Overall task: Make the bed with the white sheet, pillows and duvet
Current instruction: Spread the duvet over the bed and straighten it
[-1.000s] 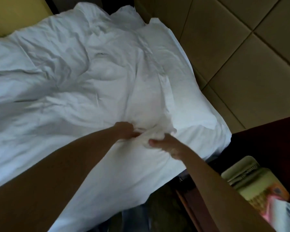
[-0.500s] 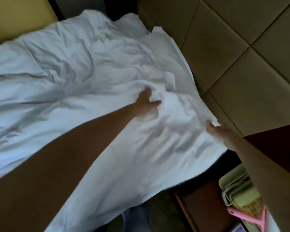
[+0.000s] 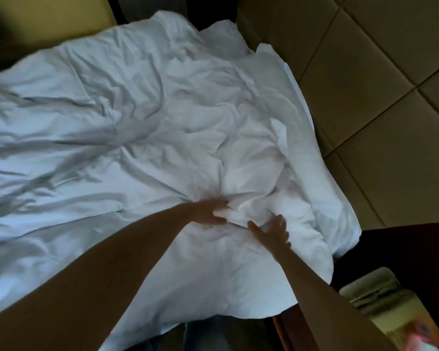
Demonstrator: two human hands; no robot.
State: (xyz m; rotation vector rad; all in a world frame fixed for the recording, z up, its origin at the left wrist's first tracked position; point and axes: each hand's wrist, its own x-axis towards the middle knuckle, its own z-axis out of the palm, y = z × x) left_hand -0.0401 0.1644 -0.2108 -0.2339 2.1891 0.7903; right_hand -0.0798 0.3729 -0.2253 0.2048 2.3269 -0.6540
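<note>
A crumpled white duvet [image 3: 117, 127] covers the bed and hangs over the near edge. A white pillow [image 3: 322, 196] lies under its right part, along the headboard side. My left hand [image 3: 212, 211] pinches a bunched fold of the duvet near the near right of the bed. My right hand [image 3: 271, 230] lies just to the right of it with fingers spread on the same bunched cloth. The sheet under the duvet is hidden.
A padded tan headboard [image 3: 380, 102] runs along the right. A dark wooden nightstand [image 3: 403, 249] stands at the lower right with a beige telephone [image 3: 383, 300] on it. A yellow wall panel [image 3: 51, 19] is at the far left.
Both hands have come back toward the near edge and together. The left one has dropped from the middle of the duvet; the right one has left the pillow corner by the headboard.
</note>
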